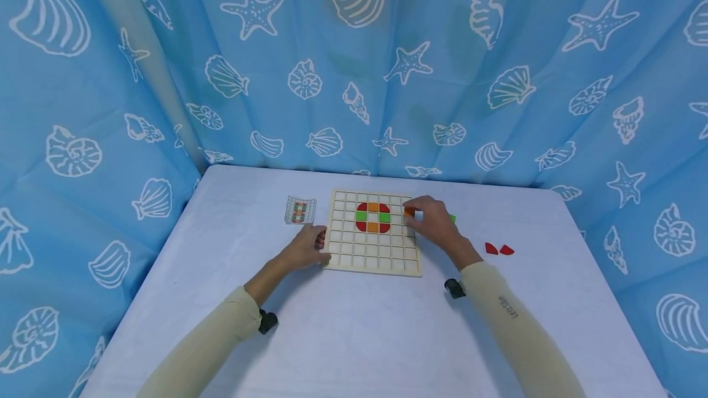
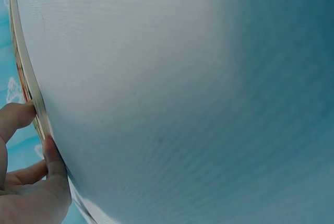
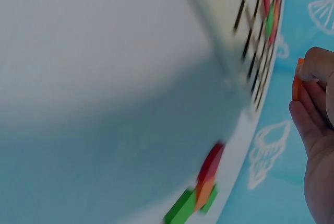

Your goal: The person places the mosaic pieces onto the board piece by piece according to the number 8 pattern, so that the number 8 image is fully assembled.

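Note:
A cream grid board (image 1: 370,263) lies on the table, with red quarter-round pieces (image 1: 362,207) and green (image 1: 361,216) and orange squares (image 1: 373,228) set in a ring around a bare cell. My left hand (image 1: 305,247) holds the board's left edge; in the left wrist view its thumb (image 2: 55,158) and a finger (image 2: 21,114) rest against that edge. Over the board's right side, my right hand (image 1: 437,221) pinches an orange square tile (image 3: 297,80) between thumb and fingers. The tile is raised off the board.
A small card with a printed grid pattern (image 1: 300,210) lies beyond the left hand. Two red quarter-round pieces (image 1: 491,249) lie right of the board. Red, orange and green pieces (image 3: 181,207) sit near the right hand, mostly hidden in the head view. A shell-print curtain (image 1: 354,78) surrounds the table.

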Demonstrator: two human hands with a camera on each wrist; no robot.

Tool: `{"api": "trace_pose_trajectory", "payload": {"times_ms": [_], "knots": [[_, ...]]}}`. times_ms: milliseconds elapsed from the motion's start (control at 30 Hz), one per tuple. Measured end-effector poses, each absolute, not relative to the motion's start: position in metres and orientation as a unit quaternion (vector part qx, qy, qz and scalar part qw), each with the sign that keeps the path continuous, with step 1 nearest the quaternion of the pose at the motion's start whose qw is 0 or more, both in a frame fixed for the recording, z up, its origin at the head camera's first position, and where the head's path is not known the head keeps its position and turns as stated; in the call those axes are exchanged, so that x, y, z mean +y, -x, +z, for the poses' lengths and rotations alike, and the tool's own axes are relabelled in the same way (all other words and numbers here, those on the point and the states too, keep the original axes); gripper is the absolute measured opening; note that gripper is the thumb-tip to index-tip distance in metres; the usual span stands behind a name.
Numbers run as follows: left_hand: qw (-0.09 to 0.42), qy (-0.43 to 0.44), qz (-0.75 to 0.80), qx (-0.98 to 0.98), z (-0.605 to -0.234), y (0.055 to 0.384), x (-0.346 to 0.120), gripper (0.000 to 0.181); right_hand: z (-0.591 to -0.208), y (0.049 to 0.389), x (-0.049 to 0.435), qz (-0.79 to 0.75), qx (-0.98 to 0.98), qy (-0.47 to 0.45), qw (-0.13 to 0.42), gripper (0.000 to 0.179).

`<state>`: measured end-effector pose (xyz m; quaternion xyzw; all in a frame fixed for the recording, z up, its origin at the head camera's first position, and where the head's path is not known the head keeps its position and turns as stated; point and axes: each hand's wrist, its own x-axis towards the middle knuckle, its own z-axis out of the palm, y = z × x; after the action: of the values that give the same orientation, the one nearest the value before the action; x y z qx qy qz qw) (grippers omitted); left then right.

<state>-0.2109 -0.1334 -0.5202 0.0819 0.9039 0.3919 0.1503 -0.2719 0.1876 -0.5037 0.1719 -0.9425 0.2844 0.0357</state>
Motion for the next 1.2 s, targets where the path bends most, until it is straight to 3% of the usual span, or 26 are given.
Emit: {"api": "trace_pose_trajectory", "payload": {"times_ms": [500,1000,1200], "knots": [[0.147,-0.093,0.401,0.899,-0.524,0.213,-0.133,0.063,-0.508,0.248,0.135,0.287,-0.929,-0.232,-0.001,0.036],[0.143,-0.087,0.389,0.906,-0.521,0.211,-0.134,0.070,-0.521,0.241,0.120,0.257,-0.928,-0.270,0.005,0.036],[0.143,-0.083,0.390,0.906,-0.521,0.211,-0.134,0.070,-0.519,0.239,0.118,0.253,-0.930,-0.267,-0.015,0.035]]}}
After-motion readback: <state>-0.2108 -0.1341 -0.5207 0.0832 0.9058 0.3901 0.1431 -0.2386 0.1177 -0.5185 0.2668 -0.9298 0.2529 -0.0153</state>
